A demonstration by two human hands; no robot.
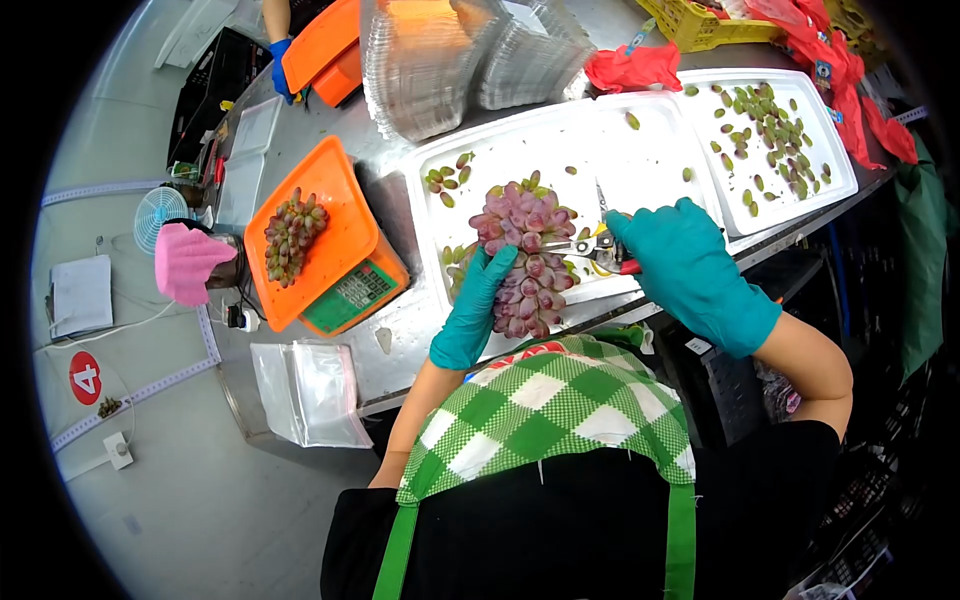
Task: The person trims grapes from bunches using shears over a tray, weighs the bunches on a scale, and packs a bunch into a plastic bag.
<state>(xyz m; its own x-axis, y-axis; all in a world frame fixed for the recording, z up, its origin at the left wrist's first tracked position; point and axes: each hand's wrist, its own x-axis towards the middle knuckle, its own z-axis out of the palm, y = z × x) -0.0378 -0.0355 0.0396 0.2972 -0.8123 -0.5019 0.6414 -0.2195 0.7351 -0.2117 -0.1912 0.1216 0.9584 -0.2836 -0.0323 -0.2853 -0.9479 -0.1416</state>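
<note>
My left hand (474, 310), in a teal glove, holds a large bunch of purple-red grapes (530, 290) over the near edge of a white tray (440, 200). My right hand (690, 265), gloved alike, is closed round small scissors (600, 243) with a red handle part. Their blades point left into the middle of the bunch; the tips are hidden among the grapes. Loose green and reddish grapes (447, 178) lie in the tray left of the bunch.
An orange scale (345, 300) bearing a smaller bunch stands left. Clear plastic boxes (420, 70) are stacked behind. A second white tray (840, 180) with loose grapes is right. Plastic bags (310, 393) lie front left. A co-worker's blue-gloved hand (281, 70) is at the back left.
</note>
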